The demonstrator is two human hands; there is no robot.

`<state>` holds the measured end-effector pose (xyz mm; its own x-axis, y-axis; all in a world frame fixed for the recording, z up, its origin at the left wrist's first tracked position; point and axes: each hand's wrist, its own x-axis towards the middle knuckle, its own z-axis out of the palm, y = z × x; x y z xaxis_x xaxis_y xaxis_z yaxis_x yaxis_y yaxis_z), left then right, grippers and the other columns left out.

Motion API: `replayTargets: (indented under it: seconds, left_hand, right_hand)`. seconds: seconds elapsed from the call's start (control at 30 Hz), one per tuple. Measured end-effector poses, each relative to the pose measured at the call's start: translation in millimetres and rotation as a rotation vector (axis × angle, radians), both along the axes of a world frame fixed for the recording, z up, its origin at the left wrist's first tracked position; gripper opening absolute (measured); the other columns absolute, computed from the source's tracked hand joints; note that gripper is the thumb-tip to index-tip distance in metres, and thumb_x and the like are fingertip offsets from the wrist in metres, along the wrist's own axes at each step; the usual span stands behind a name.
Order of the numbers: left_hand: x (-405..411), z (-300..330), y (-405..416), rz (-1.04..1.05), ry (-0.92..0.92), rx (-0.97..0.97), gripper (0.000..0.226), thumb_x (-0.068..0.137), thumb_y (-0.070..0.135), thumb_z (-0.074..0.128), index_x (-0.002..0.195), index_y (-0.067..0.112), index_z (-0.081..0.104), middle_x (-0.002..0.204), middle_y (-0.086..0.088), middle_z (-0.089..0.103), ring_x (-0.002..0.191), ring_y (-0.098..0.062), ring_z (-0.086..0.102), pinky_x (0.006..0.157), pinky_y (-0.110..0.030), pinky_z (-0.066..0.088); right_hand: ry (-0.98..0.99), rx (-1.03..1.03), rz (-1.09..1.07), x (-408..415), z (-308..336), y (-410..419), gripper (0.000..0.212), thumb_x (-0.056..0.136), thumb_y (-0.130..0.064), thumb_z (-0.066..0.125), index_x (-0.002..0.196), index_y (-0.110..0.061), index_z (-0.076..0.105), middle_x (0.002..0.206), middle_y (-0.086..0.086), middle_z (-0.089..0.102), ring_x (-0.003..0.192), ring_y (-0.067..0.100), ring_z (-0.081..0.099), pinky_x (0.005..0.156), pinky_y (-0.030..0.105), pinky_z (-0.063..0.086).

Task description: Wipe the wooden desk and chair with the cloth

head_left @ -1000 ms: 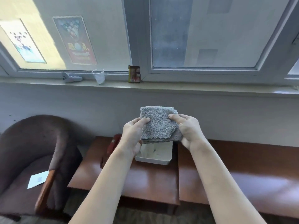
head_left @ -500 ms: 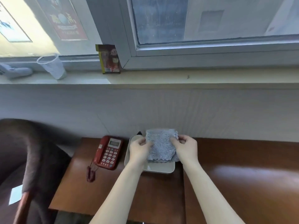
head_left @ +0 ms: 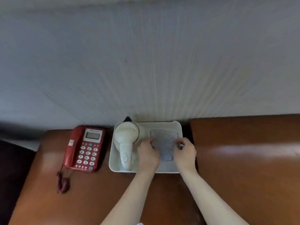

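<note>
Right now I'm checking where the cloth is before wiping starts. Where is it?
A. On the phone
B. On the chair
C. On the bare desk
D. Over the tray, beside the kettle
D: both hands hold the cloth over the tray, right of the kettle.

Head view, looking steeply down — close over desk (head_left: 97,200), facing wall (head_left: 146,62)

It looked like a hotel or guest room to me: a red corded desk phone (head_left: 84,148) sat on the polished wooden desk (head_left: 243,159), and beside it a white tray (head_left: 177,125) carried an electric kettle (head_left: 125,140), all against a plain pale wall (head_left: 146,62).
</note>
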<state>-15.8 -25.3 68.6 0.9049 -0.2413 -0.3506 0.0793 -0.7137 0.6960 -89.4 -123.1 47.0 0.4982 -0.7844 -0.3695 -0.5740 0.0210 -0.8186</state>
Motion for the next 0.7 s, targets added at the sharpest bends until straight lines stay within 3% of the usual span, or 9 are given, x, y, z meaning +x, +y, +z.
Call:
replayTargets:
  seconds: [0.1,0.2,0.27,0.33,0.47,0.7]
  left_hand:
    - [13,-32,-10,-0.103,0.072,0.03,0.048,0.093,-0.009,0.049,0.137,0.003,0.062,0.138,-0.014,0.065,0.132,-0.029,0.058,0.109,-0.031,0.042]
    - [22,-64,-18,-0.21,0.127,0.098,0.052,0.092,-0.011,0.049,0.142,-0.003,0.053,0.149,-0.021,0.054,0.142,-0.034,0.048,0.116,-0.035,0.035]
    - [23,-79,-18,-0.308,0.153,0.151,0.061,0.096,-0.008,0.048,0.155,0.001,0.037,0.166,-0.016,0.033,0.155,-0.027,0.028,0.122,-0.026,0.017]
    - [22,-91,-16,-0.34,0.145,0.174,0.064,0.099,-0.003,0.048,0.16,0.003,0.029,0.171,-0.014,0.021,0.159,-0.023,0.017,0.12,-0.02,0.009]
    - [17,-101,-14,-0.355,0.136,0.201,0.067,0.102,0.004,0.047,0.163,0.005,0.02,0.174,-0.012,0.005,0.16,-0.022,0.01,0.119,-0.02,0.011]
    - [17,-107,-15,-0.37,0.171,0.186,0.063,0.1,0.005,0.048,0.16,0.001,0.027,0.173,-0.016,-0.001,0.16,-0.024,0.01,0.122,-0.022,0.01]
  right_hand:
    - [0.048,0.035,0.069,14,-38,-1,0.022,0.099,-0.008,0.056,0.113,-0.002,0.07,0.096,0.009,0.067,0.094,0.027,0.064,0.066,0.02,0.037]
    - [0.057,0.115,0.13,25,-71,0,0.029,0.099,-0.018,0.054,0.116,0.002,0.064,0.113,0.02,0.066,0.105,0.034,0.064,0.091,0.038,0.051]
    - [0.064,0.111,0.161,25,-101,-1,0.047,0.093,-0.037,0.05,0.123,-0.005,0.064,0.124,0.014,0.064,0.112,0.029,0.065,0.099,0.051,0.052]
    - [0.097,0.107,0.216,22,-135,-1,0.058,0.091,-0.041,0.044,0.136,-0.007,0.059,0.143,0.012,0.054,0.127,0.028,0.059,0.107,0.051,0.049]
    - [0.151,0.084,0.275,26,-107,6,0.054,0.103,-0.018,0.046,0.154,-0.003,0.039,0.168,0.009,0.024,0.154,0.026,0.026,0.124,0.044,0.03]
    - [0.19,0.067,0.324,25,-110,5,0.056,0.105,-0.01,0.048,0.158,-0.007,0.031,0.172,0.005,0.009,0.158,0.018,0.01,0.126,0.029,0.016]
